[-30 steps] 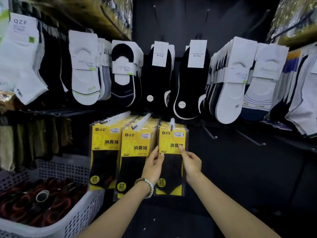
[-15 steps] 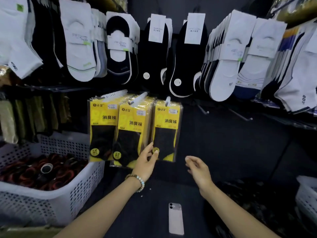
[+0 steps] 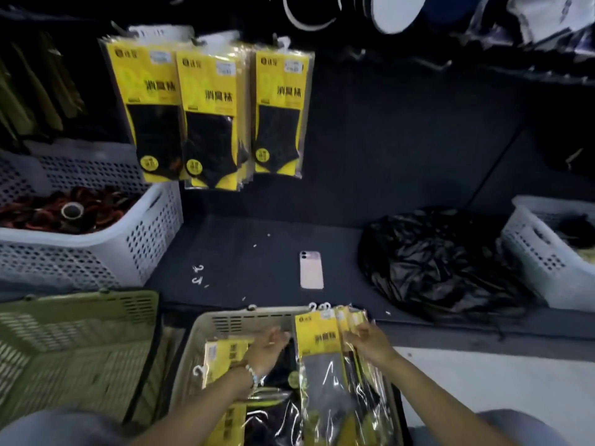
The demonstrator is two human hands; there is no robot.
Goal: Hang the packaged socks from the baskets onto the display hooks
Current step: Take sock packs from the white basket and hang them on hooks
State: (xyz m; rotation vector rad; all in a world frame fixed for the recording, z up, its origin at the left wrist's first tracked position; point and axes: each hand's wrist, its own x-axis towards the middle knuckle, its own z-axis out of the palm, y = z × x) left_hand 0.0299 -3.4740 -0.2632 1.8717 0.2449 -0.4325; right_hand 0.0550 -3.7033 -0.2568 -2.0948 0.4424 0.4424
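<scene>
Three rows of yellow sock packs (image 3: 279,108) hang from display hooks on the dark wall at upper left. Below me a beige basket (image 3: 244,317) holds more yellow packs (image 3: 222,358) lying flat. My right hand (image 3: 368,346) grips a bunch of sock packs (image 3: 318,358) from their right side and holds them upright over the basket, white hooks at the top. My left hand (image 3: 267,349), beaded bracelet on the wrist, is inside the basket with its bent fingers at the bunch's left edge. Blur hides whether it grips anything.
A green basket (image 3: 80,333) stands to the left of the beige one. A white basket (image 3: 106,249) with red and black items sits on the dark shelf at left, another white basket (image 3: 544,255) at right. A phone (image 3: 311,269), loose white hooks (image 3: 198,274) and a crumpled black bag (image 3: 441,262) lie on the shelf.
Both hands left the hanging packs and came down to the beige basket. My view tilted down. My right hand now holds a bunch of packs.
</scene>
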